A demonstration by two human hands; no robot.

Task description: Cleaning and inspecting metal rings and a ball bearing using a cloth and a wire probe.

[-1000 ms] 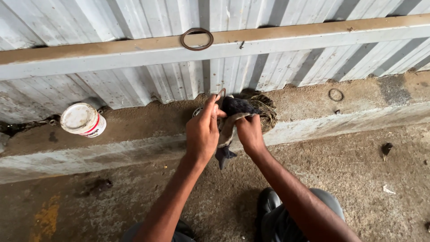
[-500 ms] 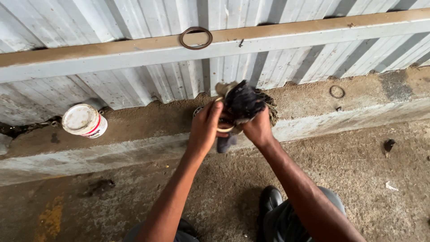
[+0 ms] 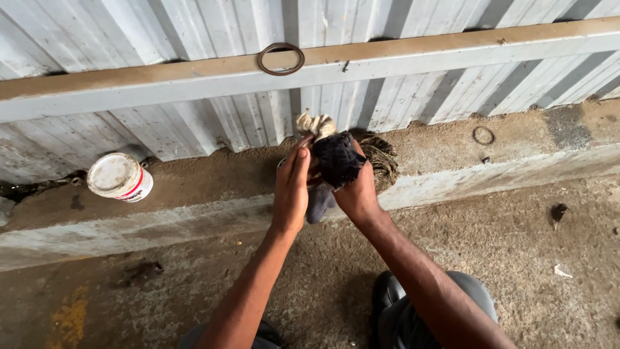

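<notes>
A dirty rag (image 3: 334, 158), dark blue with a pale bunched end on top, is held up in front of a concrete ledge. My right hand (image 3: 357, 194) grips it from below and from the right. My left hand (image 3: 292, 187) presses flat against its left side, fingers straight and pointing up. A grey tail of the cloth hangs down between my two hands. Whether something is wrapped inside the rag is hidden.
A concrete ledge (image 3: 194, 187) runs along a corrugated metal wall. On it stand a white lidded tub (image 3: 119, 176), a frayed rope bundle (image 3: 381, 158) and a small ring (image 3: 483, 135). A larger ring (image 3: 280, 58) lies on the wall rail. My shoe (image 3: 386, 287) rests on the gritty floor.
The rag was rubbed and turned between my hands; my left hand went from gripping a pale ring in the cloth to lying flat against it. The rag rose slightly.
</notes>
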